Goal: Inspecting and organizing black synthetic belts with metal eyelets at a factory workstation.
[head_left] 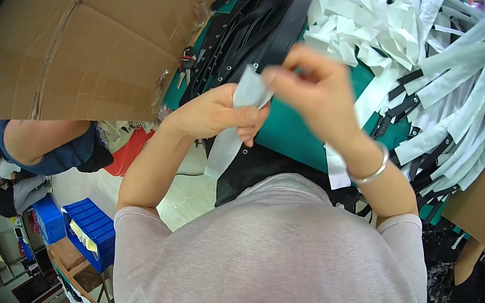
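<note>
a green table (295, 131) carries heaped white strips (430, 48) and black straps (260, 24), close for picking. the left hand (217, 114) grips a white strip (236, 119) mid-length, steadying it; the right hand (316, 87) seemingly pinches its top end.

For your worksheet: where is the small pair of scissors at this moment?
In the head view, the scissors lie on the green table, left of the person's hands, between the cardboard sheet and the black straps.

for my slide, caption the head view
Both hands, left hand and right hand, hold a white strip above a green table.
</note>
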`<state>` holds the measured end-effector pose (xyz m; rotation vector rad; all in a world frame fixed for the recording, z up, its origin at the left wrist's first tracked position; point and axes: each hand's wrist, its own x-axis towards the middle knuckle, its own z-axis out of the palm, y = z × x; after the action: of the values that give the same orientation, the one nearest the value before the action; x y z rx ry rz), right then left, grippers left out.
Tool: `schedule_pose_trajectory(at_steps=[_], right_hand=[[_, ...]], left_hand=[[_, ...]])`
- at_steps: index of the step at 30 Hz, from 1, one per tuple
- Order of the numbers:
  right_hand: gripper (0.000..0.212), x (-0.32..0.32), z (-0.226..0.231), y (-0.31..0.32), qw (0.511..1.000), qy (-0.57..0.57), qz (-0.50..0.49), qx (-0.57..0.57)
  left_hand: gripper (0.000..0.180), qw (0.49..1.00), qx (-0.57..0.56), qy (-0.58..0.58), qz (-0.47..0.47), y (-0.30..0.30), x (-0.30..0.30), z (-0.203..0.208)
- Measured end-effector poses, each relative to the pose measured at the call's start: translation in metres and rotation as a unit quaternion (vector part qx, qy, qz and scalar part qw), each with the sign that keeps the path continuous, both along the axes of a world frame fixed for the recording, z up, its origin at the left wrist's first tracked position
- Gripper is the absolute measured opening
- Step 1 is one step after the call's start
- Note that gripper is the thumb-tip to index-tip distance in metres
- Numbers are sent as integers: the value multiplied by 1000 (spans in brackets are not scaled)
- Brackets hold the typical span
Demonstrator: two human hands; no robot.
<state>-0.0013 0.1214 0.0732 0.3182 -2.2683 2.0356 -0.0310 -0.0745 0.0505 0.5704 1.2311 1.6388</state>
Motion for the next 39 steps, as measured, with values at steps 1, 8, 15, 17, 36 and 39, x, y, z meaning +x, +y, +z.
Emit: schedule_pose_trajectory(at_steps=[1,8,15,17,36,39], right_hand=[[18,2,-5,-2,997,-60,23,-29],[30,-32,-43,-11,911,-239,38,-333],[24,-1,-43,-30,959,-210,106,-156],[17,-33,-44,-15,936,-191,39,-293],[15,-11,-6,-13,995,-59,15,-81],[16,-26,40,10,935,275,-110,193]], left_hand=[[31,1000,7,-29,-4,-3,1,-2],[28,983,-79,-165,32,-33,48,-25],[25,987,-61,-140,47,-35,45,-29],[25,986,-69,-145,52,-33,47,-31],[29,996,-71,34,41,-17,34,-28],[28,994,-55,77,56,-11,11,-2]])
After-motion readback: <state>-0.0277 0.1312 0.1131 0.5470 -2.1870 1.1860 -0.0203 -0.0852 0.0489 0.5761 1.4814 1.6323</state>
